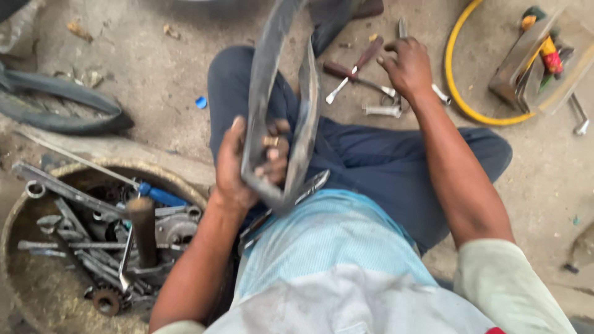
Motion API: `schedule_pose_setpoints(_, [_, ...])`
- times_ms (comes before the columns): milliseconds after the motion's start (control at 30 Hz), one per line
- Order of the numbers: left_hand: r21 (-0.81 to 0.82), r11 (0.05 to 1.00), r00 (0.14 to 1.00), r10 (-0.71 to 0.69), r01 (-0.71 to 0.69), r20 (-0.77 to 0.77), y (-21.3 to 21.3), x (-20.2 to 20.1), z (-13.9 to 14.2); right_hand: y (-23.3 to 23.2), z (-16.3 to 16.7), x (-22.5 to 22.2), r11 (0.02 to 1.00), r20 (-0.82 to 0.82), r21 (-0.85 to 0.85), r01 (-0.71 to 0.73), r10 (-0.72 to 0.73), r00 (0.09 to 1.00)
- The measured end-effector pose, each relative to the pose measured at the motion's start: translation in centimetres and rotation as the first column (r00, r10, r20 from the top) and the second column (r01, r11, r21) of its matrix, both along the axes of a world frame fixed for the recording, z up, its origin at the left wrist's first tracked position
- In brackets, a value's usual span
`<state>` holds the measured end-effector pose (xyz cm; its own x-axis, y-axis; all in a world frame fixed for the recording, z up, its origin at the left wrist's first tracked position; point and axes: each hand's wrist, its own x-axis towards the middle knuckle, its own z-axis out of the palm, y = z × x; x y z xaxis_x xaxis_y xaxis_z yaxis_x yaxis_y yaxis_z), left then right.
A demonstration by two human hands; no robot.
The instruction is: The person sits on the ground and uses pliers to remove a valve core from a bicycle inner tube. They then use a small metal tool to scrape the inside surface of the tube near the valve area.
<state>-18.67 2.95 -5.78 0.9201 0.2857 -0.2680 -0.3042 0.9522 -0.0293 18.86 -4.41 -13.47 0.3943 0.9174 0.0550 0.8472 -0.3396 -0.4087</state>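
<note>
My left hand [244, 164] grips a folded length of grey rubber inner tube [266, 80] in front of my lap; the tube loops up toward the top of the frame. A brass valve [271, 141] shows between my fingers. My right hand [407, 65] reaches out over the dirt floor, fingers spread and holding nothing, just above a cluster of hand tools: a wooden-handled screwdriver [354, 67] and metal sockets [382, 111]. A flat metal tool [309, 188] lies across my lap under the tube.
A round metal basin [18, 260] at the left holds several spanners, a hammer, a sprocket and a blue-handled tool. Black tyres [59, 111] lie at far left. A yellow hose [461, 93] curves at upper right beside an open toolbox [538, 62].
</note>
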Motion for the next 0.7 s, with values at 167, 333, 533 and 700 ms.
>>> schedule_pose_setpoints(167, [0.386,0.920,0.998,-0.064,0.060,-0.002,0.0,-1.3,0.6,7.5,-0.5,0.4,0.998,0.138,-0.030,0.058,-0.054,0.989])
schedule_pose_setpoints(333, [0.843,0.452,0.853,0.521,-0.292,0.016,6.6,-7.0,6.4,8.7,-2.0,-1.8,0.967,0.358,-0.212,-0.145,0.215,0.909])
schedule_pose_setpoints(533, [0.992,0.124,0.870,0.491,-0.020,-0.044,13.6,-4.9,10.3,7.8,-3.6,-0.1,0.988,0.100,-0.153,-0.030,0.045,0.994])
schedule_pose_setpoints(700, [0.989,0.142,0.893,0.441,0.031,-0.092,17.4,-1.2,12.9,10.6,-3.0,4.1,0.941,-0.194,0.301,0.154,-0.097,0.976])
